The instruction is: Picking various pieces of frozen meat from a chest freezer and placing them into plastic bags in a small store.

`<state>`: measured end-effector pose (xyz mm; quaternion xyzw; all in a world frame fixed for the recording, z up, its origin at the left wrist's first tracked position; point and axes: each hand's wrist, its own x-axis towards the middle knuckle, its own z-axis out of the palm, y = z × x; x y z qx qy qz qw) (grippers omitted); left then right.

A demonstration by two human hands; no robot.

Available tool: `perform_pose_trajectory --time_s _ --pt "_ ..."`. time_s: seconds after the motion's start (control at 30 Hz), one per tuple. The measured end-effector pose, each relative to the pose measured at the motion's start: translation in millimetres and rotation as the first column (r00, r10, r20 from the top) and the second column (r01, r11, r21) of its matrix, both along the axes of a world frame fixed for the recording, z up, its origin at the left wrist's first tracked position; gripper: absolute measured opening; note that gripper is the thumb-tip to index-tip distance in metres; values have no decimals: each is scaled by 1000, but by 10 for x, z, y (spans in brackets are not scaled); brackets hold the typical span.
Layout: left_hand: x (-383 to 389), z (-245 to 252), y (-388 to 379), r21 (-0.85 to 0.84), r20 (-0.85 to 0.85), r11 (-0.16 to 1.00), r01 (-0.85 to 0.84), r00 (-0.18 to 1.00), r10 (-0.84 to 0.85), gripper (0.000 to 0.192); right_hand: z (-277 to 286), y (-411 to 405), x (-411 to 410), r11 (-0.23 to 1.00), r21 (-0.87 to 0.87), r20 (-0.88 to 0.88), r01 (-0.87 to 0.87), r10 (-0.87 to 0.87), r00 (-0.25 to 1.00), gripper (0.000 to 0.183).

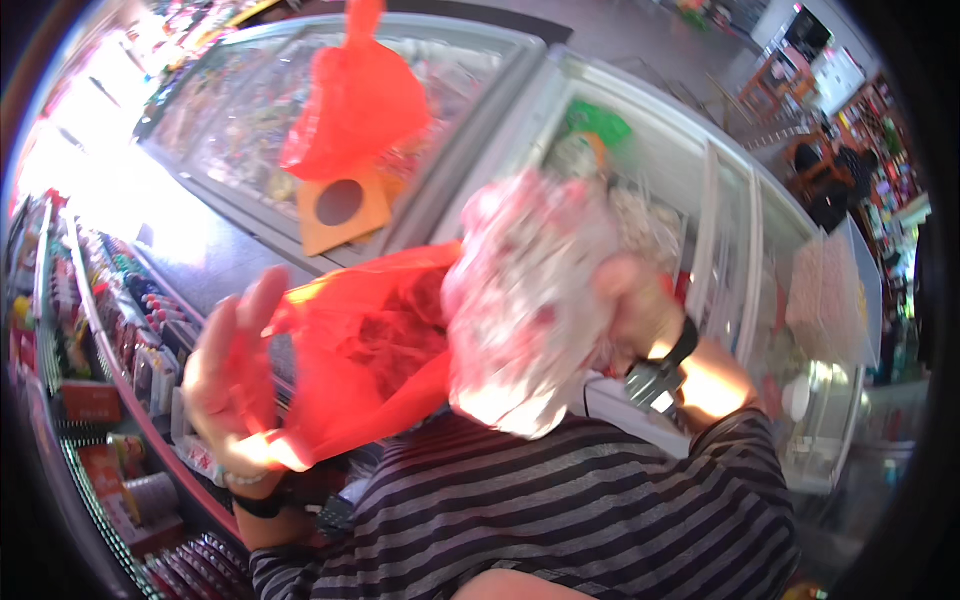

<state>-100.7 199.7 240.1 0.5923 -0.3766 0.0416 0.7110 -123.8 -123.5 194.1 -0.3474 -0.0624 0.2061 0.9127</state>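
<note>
A red plastic bag (360, 352) hangs from my left hand (232, 367), whose fingers are spread inside its handle loops. Its mouth gapes toward the right. My right hand (637, 300) grips a bulky pink-and-white bundle (532, 307), blurred by motion, that looks like meat in clear plastic; I cannot tell exactly what it is. The bundle overlaps the right side of the red bag in view, and whether they touch is unclear. A dark watch (660, 379) sits on my right wrist.
An open chest freezer (720, 150) with bagged goods stands to the right. On a second freezer (457, 30) rest a filled red bag (367, 97) and an orange card (345, 214) with a dark disc. Goods shelves (127, 337) line the left. A clear bin (832, 292) sits far right.
</note>
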Motion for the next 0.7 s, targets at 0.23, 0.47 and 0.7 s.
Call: perform_pose_trajectory --time_s 0.23,0.47,0.7 --pt "-209 -74 290 210 215 922 -324 936 280 105 167 -1416 -144 855 -369 1 365 -392 920 64" --pt "-128 -135 414 270 271 894 -358 919 286 109 -1840 -1985 -313 395 -904 -48 165 -476 878 68" --pt "-285 -41 328 362 235 818 -446 893 383 105 -2817 -2235 -335 -458 -863 166 211 138 976 65"
